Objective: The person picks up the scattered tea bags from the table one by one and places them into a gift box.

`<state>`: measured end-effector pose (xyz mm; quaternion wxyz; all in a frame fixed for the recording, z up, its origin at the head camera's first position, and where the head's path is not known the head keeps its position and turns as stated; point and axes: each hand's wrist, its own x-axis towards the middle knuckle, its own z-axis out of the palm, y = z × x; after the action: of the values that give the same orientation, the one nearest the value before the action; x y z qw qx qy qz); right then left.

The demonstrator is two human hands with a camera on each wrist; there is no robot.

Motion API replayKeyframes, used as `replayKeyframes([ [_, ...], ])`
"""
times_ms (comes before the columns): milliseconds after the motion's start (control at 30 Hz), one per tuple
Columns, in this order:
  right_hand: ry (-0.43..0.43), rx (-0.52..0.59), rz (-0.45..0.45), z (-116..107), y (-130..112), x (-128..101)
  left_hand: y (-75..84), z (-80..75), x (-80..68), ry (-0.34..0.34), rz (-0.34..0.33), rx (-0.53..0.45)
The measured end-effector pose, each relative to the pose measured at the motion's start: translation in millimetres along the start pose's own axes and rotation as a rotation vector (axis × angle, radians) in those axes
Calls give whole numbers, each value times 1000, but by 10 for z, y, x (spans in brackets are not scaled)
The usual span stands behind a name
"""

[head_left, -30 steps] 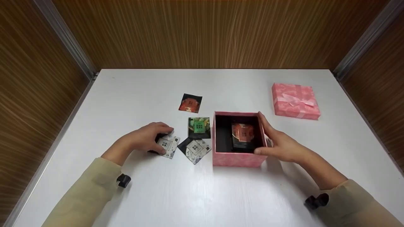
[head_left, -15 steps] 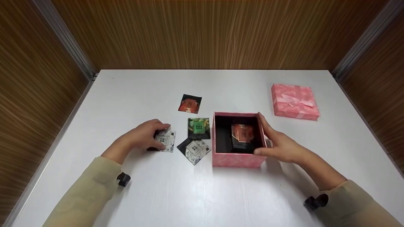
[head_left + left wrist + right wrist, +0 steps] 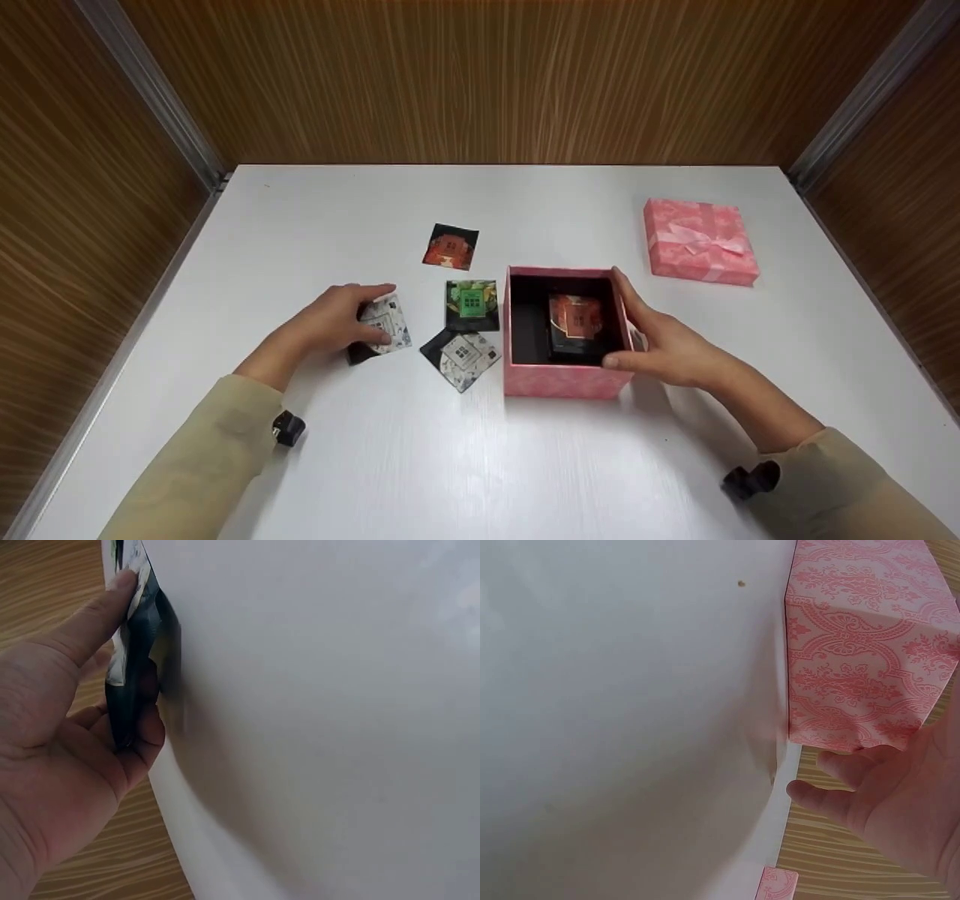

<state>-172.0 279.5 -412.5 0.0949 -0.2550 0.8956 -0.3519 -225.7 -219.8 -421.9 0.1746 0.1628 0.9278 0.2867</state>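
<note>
My left hand [image 3: 330, 324] pinches a white-and-black patterned sachet [image 3: 382, 327] and tilts it up off the white table [image 3: 420, 457]; in the left wrist view the thumb and fingers grip the sachet [image 3: 135, 652] by its edges. My right hand [image 3: 660, 337] holds the right wall of an open pink box [image 3: 564, 379], thumb on the near corner, fingers along the rim. An orange-and-black sachet [image 3: 576, 316] lies inside on the black lining. In the right wrist view the pink box [image 3: 862, 645] stands beside my right hand [image 3: 885, 795].
Three more sachets lie left of the box: a white one [image 3: 461, 358], a green one [image 3: 472, 304] and an orange one [image 3: 451, 247]. The pink lid with a bow [image 3: 699, 241] sits at the back right. Wooden walls enclose the table.
My left hand has lifted the white sachet's edge and drawn it slightly left, off the table. The right hand and the box have stayed put.
</note>
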Motion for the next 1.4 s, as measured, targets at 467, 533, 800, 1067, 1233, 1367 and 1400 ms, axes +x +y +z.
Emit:
replayKeyframes([
  [467,3,6,2,2,-5,-3,69,-26,20,148,52,-176],
  [533,3,7,2,3,4,0,87,-27,26,167,67,-190],
  [800,3,4,-1,3,7,-1,186,-43,59,268,73,-260],
  [1067,-1,1,4,3,7,-6,356,-80,68,302,171,-353],
  [1233,-1,-4,-7,8,25,1,527,-108,58,306,168,-409],
  [1367,-1,-1,-12,4,24,6,669,-131,34,348,189,-416],
  [1400,0,-3,-12,3,23,7,699,-136,29,360,198,-417],
])
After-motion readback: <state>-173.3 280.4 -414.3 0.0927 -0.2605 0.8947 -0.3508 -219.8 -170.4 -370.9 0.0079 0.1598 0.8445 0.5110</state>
